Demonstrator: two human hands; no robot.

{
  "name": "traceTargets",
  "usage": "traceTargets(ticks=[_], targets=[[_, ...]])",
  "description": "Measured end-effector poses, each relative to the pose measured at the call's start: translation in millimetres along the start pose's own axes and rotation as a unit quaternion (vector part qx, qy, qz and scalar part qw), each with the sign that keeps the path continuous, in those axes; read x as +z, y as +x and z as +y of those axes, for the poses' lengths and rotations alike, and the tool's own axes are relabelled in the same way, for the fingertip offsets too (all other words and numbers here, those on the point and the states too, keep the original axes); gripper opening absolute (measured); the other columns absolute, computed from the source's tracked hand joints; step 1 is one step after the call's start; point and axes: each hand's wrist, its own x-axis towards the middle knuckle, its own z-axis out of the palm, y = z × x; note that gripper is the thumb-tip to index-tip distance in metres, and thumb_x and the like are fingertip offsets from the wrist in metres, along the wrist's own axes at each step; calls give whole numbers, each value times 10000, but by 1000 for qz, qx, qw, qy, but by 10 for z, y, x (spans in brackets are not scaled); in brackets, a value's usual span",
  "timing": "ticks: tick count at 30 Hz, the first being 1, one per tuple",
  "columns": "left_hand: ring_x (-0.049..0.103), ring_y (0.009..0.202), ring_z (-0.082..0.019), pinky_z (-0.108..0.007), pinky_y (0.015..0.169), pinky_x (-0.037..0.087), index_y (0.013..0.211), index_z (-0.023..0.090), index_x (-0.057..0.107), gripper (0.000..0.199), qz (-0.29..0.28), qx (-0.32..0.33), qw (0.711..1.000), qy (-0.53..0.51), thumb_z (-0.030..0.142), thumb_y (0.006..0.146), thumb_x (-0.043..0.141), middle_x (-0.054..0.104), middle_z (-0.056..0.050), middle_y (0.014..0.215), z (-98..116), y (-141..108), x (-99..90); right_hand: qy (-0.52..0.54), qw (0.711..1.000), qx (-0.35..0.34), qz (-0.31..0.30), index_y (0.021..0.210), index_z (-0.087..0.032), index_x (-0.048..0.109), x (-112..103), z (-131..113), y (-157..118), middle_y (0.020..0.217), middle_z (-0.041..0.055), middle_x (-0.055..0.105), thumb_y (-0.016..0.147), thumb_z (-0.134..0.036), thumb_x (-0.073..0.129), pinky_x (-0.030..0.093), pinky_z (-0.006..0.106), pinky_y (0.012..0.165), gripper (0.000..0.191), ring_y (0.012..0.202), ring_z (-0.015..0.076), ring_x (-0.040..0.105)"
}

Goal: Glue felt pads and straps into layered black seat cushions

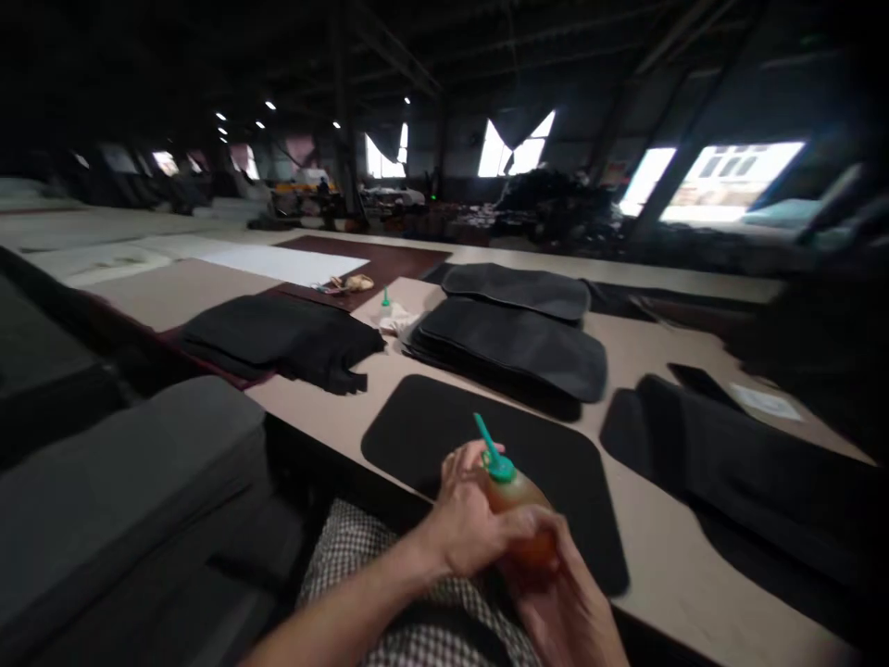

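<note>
Both of my hands are wrapped round a squeeze bottle with orange-brown contents and a green nozzle cap, tilted slightly to the left. My left hand grips its near left side, the fingers curling behind it. My right hand holds its lower right side; part of that hand is hidden behind the bottle and blurred. Under and beyond the bottle lies a flat black mat piece with rounded corners, near the table's front edge.
Stacked dark mat pieces lie beyond the single one, with more dark pieces to the right and a black stack to the left. A second green-tipped bottle stands by a whitish cloth. Grey stacked material stands at my left.
</note>
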Motion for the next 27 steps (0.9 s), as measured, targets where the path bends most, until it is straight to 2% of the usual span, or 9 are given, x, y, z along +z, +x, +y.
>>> traceTargets(ticks=[3, 5, 7, 10, 13, 19, 22, 25, 27], targets=[[529, 1293, -342, -505, 1149, 410, 1332, 179, 615, 703, -131, -44, 988, -74, 554, 771, 810, 567, -140, 1377, -130, -3, 65, 48, 995, -36, 77, 1167, -195, 757, 24, -75, -120, 1093, 81, 766, 809, -522, 827, 609, 402, 902, 489, 968, 266, 719], [607, 1201, -327, -461, 1009, 522, 1308, 175, 630, 629, -200, -68, 960, -181, 503, 801, 806, 600, -149, 1356, -241, 4, 114, 58, 993, -50, 92, 1172, -170, 748, 27, -80, -112, 1043, 80, 768, 832, -519, 809, 625, 358, 798, 491, 833, 224, 712], [648, 1139, -321, -404, 851, 576, 1307, 163, 619, 581, -230, -96, 924, -291, 450, 833, 795, 629, -164, 1336, -354, 20, 155, 66, 991, -66, 92, 1175, -154, 735, 15, -56, -72, 1033, 83, 762, 857, -517, 786, 609, 294, 688, 485, 763, 185, 686], [628, 1221, -311, -389, 944, 549, 1346, 156, 584, 611, -200, -110, 895, -384, 377, 829, 826, 649, -163, 1342, -501, 95, 172, 75, 989, -89, 95, 1192, -153, 707, -2, -20, 23, 1055, 90, 751, 898, -498, 752, 553, 236, 576, 456, 785, 169, 677], [572, 1322, -282, -398, 1110, 451, 1371, 189, 578, 619, -140, -102, 901, -398, 329, 828, 840, 617, -143, 1422, -618, 235, 125, 86, 986, -97, 106, 1201, -168, 683, -2, -11, 150, 1071, 98, 745, 889, -496, 763, 523, 237, 533, 460, 806, 185, 683], [623, 1249, -243, -379, 1111, 450, 1311, 211, 639, 505, -92, -99, 912, -388, 310, 852, 825, 662, -111, 1371, -745, 483, -27, 90, 982, -39, 159, 1174, -174, 666, 66, 53, 392, 1011, 89, 743, 839, -497, 809, 532, 260, 541, 487, 756, 194, 680], [640, 1210, -237, -354, 1070, 477, 1275, 202, 673, 451, -71, -107, 915, -382, 355, 872, 805, 690, -110, 1325, -712, 532, -103, 75, 985, -25, 156, 1146, -182, 693, 92, 83, 437, 1039, 82, 739, 855, -512, 786, 560, 268, 596, 450, 810, 190, 677], [640, 1210, -238, -351, 1063, 477, 1275, 198, 683, 443, -50, -114, 918, -378, 416, 899, 769, 701, -121, 1304, -669, 539, -137, -9, 987, -33, 157, 1129, -214, 714, 39, 56, 451, 1089, 95, 744, 777, -552, 825, 603, 338, 662, 501, 835, 232, 694], [640, 1224, -252, -358, 1063, 478, 1285, 192, 679, 494, -41, -115, 914, -387, 469, 887, 772, 697, -139, 1305, -696, 552, -108, -128, 977, -54, 164, 1068, -230, 732, -39, 9, 506, 1054, 124, 751, 713, -590, 837, 623, 442, 686, 516, 843, 310, 716]])
